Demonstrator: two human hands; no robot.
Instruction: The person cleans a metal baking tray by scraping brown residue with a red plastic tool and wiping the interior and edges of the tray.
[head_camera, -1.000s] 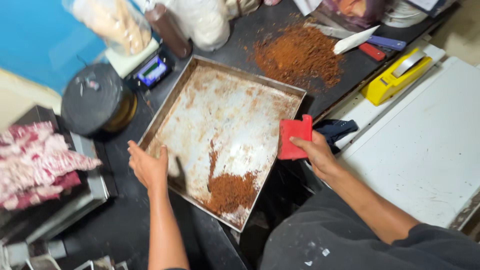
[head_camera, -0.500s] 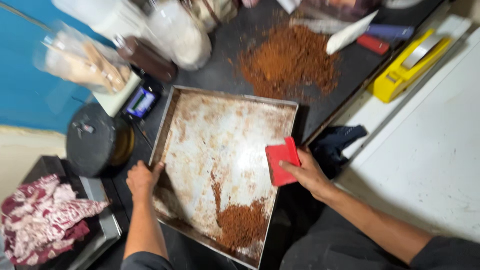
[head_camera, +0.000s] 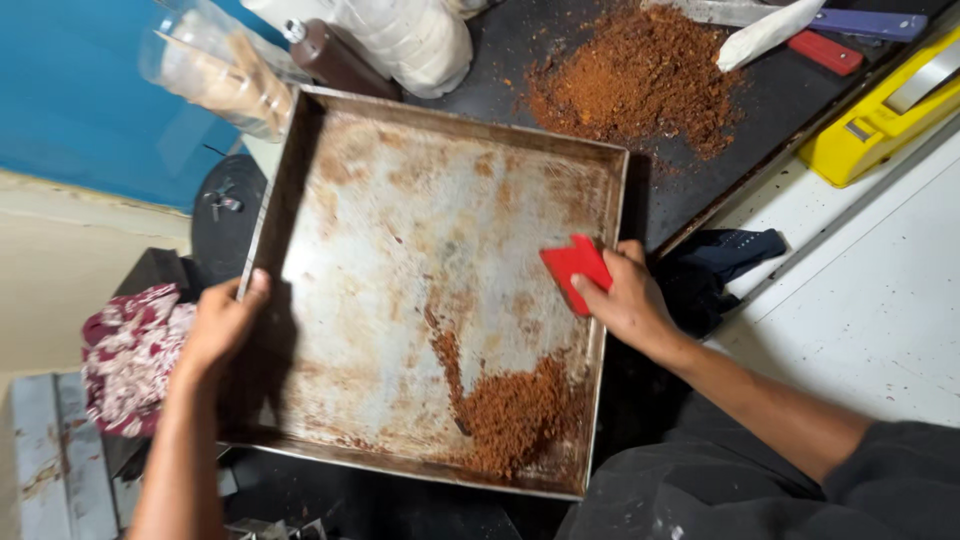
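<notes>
A large square metal tray (head_camera: 330, 215), worn and stained, fills the middle of the view. A heap of reddish-brown powder (head_camera: 515, 412) lies in its near right corner. My left hand (head_camera: 222, 325) grips the tray's left rim. My right hand (head_camera: 625, 295) holds a red plastic scraper (head_camera: 575, 268) just inside the tray's right rim, above the heap. The scraper's edge points into the tray.
A bigger pile of the same brown powder (head_camera: 635, 75) lies on the dark counter beyond the tray. A yellow device (head_camera: 880, 115), a red-handled tool (head_camera: 825, 52), a brown bottle (head_camera: 335, 60), clear bags (head_camera: 225, 75) and a patterned cloth (head_camera: 130, 355) surround it. White surface at right.
The tray has come closer and now fills more of the view. My right hand brought the scraper in over the right rim. The left hand stays on the left rim.
</notes>
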